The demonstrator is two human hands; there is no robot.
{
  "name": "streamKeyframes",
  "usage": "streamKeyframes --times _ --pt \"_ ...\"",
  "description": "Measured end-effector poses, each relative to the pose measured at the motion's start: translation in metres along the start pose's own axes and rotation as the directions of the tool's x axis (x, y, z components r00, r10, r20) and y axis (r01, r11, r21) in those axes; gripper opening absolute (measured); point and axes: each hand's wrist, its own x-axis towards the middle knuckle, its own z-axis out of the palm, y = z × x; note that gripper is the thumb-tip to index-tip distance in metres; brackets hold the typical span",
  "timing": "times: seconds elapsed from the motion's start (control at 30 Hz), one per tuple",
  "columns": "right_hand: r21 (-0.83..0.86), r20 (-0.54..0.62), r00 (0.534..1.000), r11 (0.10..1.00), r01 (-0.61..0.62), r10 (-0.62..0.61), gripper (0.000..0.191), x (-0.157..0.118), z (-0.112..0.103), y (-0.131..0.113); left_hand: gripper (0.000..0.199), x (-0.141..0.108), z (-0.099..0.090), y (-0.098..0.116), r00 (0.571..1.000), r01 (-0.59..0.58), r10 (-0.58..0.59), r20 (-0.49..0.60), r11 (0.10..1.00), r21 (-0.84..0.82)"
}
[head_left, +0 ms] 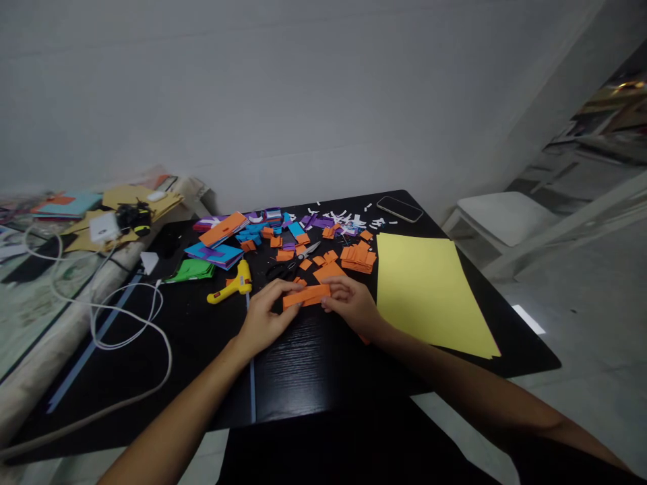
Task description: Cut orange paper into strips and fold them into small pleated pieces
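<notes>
Between my two hands is a folded strip of orange paper (306, 296), held level just over the black table. My left hand (267, 315) pinches its left end, thumb below and fingers on top. The right end sits between the thumb and curled fingers of my right hand (354, 304). Just beyond the strip lie another orange paper piece (328, 271) and scissors (298, 261) with dark handles and their blades pointing away to the right. A yellow glue gun (233, 284) rests left of my left hand. Small folded orange pieces (358, 257) are stacked beyond my right hand.
Yellow sheets (429, 289) cover the table's right side. A phone (400, 209) lies at the back right, near white paper scraps (348, 222). Blue folded paper (215, 254), green paper (192, 269) and a white cable (164, 343) are on the left. A white chair (498, 215) stands right.
</notes>
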Motion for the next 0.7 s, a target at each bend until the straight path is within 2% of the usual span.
streamKeyframes --times 0.27,0.53,0.7 --pt "-0.169 -0.004 1.0 0.985 0.027 -0.028 0.038 -0.0038 -0.0014 0.0037 0.019 -0.0005 -0.0008 0.0043 0.991 -0.129 0.129 0.03 0.991 0.022" --pt "-0.263 -0.01 0.989 0.955 0.137 -0.144 0.032 -0.0071 0.002 0.0006 0.017 -0.0029 0.001 0.0051 0.996 -0.072 0.07 0.059 0.997 0.03" --pt "-0.228 0.01 0.993 0.966 0.117 -0.118 0.025 -0.0054 0.0006 0.0016 0.02 -0.0044 0.0009 0.0081 0.995 -0.055 0.053 0.089 0.998 0.015"
